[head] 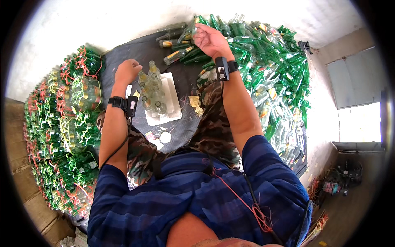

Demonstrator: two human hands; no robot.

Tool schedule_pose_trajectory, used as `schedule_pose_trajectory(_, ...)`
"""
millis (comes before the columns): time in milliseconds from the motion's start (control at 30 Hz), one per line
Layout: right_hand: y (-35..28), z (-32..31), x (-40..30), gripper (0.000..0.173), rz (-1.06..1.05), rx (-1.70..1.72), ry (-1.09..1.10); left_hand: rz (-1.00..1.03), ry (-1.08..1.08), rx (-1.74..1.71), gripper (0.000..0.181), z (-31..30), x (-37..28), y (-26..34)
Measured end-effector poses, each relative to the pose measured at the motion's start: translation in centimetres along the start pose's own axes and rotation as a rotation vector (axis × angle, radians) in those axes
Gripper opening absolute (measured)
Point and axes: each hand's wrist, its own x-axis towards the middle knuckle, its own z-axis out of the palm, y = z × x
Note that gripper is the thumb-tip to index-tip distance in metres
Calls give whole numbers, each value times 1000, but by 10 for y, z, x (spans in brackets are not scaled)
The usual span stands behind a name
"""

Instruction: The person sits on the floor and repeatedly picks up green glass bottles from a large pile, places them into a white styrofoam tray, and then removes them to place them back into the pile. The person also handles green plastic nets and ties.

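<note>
My left hand (127, 71) is held up with its fingers curled in, and nothing shows in it. It is just left of several clear glass bottles (154, 83) that stand upright, packed together in a white foam tray (173, 95). Farther out, my right hand (210, 39) is at the edge of the bottle heap, fingers bent around the neck area of a glass bottle (195, 30) with a gold-coloured neck. Part of that bottle is hidden by the fingers. Labelled bottles (177, 55) lie on their sides just below this hand.
A heap of loose green and clear bottles (262, 64) fills the right side against the wall. Bundles of bottles tied with red and yellow twine (66, 123) are stacked at left. Paper scraps (196, 103) and loose string lie on the dark ground sheet (123, 52) between my legs.
</note>
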Motion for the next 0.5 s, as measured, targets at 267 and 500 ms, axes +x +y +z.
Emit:
schedule_pose_trajectory(267, -45, -79, -102, 9, -265, 134, 149, 134, 192, -325, 26, -18, -54, 52)
schedule_pose_trajectory(500, 31, -240, -220, 4, -206, 279, 721, 268, -450, -733, 18, 16, -148, 93)
